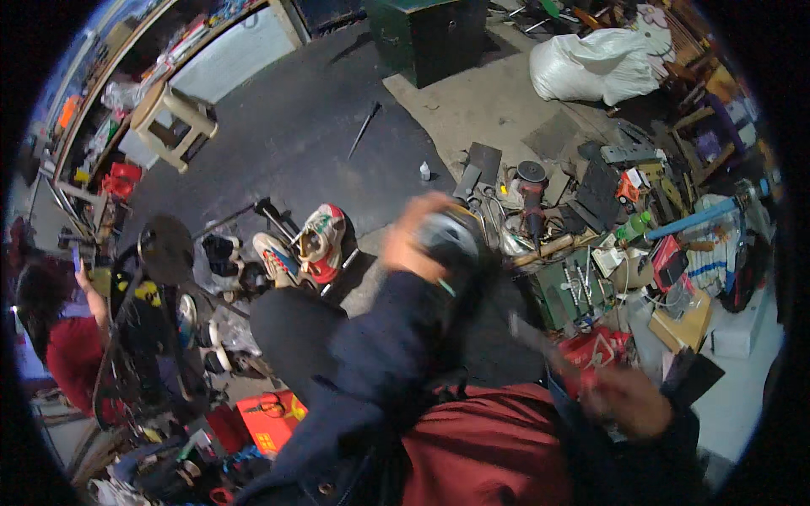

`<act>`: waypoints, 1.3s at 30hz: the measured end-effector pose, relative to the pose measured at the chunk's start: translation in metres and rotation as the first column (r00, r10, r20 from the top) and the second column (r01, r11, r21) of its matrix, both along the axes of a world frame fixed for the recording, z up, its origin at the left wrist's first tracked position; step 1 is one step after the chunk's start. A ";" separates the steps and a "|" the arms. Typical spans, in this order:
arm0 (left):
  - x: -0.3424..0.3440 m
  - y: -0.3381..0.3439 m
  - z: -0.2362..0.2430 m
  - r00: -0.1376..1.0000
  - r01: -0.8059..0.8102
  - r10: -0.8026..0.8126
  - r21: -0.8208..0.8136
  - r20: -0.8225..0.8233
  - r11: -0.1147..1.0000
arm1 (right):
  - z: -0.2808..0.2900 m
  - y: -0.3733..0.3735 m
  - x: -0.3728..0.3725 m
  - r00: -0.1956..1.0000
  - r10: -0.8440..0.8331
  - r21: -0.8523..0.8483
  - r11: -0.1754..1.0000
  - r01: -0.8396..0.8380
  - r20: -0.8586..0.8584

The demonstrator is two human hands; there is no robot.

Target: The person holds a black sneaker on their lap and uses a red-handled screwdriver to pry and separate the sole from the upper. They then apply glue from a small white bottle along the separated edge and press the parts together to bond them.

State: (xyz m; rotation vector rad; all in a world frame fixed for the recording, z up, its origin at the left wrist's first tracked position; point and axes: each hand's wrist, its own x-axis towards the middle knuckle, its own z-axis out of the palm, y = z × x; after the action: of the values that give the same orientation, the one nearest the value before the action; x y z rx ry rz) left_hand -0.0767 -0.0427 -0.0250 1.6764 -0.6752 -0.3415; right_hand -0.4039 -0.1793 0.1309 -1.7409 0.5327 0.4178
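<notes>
My left hand (411,240), smeared by motion, is closed around a dark rounded object (456,240) with a greyish end, held in front of my body. Its exact kind does not show. Lower and to the right, my right hand (629,403) is closed on a narrow, pale blade-like tool (533,336) that points up and left toward that object. Blur hides the tool's details. Left of my left hand, a white and red sneaker (324,240) and a second sneaker (275,258) sit by a metal stand.
An angle grinder (531,202) lies among hand tools and scraps at right. A small white bottle (424,172) and a long thin rod (364,131) are on the floor ahead. Beyond are a green chest (430,42), white sack (591,67) and stool (177,122). Another person (76,346) sits at left.
</notes>
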 end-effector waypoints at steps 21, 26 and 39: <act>-0.013 0.027 0.010 0.998 0.053 -0.048 0.114 -0.048 0.992 | -0.087 -0.019 0.175 0.738 -0.190 -0.140 0.922 0.361 0.648; -0.006 0.024 0.012 0.997 0.048 -0.043 0.071 -0.065 0.996 | -0.105 -0.036 0.203 0.829 -0.373 0.174 0.928 0.329 0.416; 0.042 0.024 0.019 0.900 0.419 -0.417 0.015 0.127 0.908 | -0.194 -0.068 0.181 0.852 -0.499 0.458 0.801 0.385 0.157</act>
State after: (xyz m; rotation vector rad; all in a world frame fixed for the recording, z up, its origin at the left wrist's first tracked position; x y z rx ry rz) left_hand -0.0342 -0.0185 -0.0055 1.5411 -1.1373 -0.5361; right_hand -0.2233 -0.2473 -0.0635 -1.1832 0.5878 -0.0532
